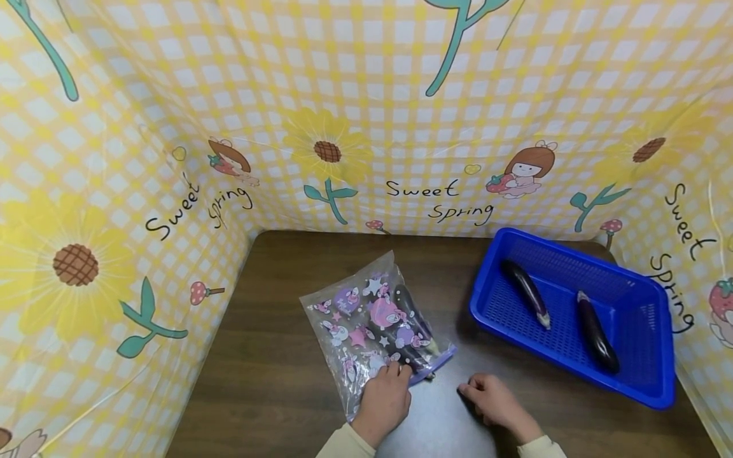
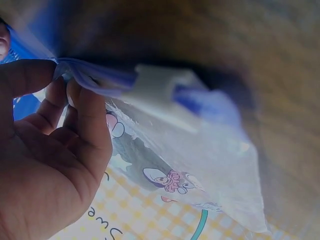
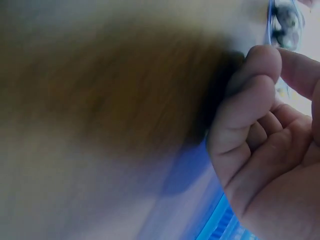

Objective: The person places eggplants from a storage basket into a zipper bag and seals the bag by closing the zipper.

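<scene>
On the wooden table (image 1: 258,331), left of the blue basket (image 1: 529,341), a printed zip bag (image 1: 357,335) slants, purple mouth (image 1: 441,363) facing near-right; eggplants (image 1: 406,299) inside lie lengthwise, stems likewise. The left hand (image 1: 385,402) pinches the mouth; the right hand (image 1: 497,401) curls, thumb meeting forefinger.

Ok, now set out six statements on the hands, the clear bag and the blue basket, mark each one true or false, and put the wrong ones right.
1. The left grip pinches the clear bag. True.
2. The clear bag is empty. False: dark eggplants show through it.
3. Two eggplants lie in the blue basket. True.
4. In the head view, the blue basket stands left of the clear bag. False: it stands to the right.
5. The right grip is apart from the clear bag. True.
6. The right grip holds one of the eggplants. False: its fingers are curled and nothing shows in them.
</scene>
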### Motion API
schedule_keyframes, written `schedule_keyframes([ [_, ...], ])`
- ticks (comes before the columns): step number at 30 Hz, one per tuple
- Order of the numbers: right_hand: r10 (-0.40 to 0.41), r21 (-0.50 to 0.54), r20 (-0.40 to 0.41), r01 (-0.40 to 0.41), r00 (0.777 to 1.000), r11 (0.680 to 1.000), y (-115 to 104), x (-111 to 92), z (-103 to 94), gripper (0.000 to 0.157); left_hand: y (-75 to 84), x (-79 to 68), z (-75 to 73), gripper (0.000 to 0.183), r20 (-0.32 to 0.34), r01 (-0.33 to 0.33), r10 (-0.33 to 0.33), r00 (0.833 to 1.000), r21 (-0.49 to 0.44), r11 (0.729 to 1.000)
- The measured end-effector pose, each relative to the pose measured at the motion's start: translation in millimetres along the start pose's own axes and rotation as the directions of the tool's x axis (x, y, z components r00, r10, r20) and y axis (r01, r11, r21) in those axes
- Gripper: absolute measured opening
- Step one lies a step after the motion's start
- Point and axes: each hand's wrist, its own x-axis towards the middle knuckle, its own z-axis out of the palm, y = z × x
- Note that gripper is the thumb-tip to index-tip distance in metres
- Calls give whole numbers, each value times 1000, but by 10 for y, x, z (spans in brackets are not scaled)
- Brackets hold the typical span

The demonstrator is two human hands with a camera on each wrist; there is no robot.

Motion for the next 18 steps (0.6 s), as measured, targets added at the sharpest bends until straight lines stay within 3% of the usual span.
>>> schedule_keyframes([
  [7, 93, -62, -55, -96, 994, 993, 127, -91, -141, 29, 4, 9, 36, 29, 51, 8, -8, 999, 4, 1000],
  [18, 108, -84, -111, -118, 988, 989, 106, -146, -257, 29, 7, -3, 36, 28, 34, 1, -2, 999, 21, 1000],
])
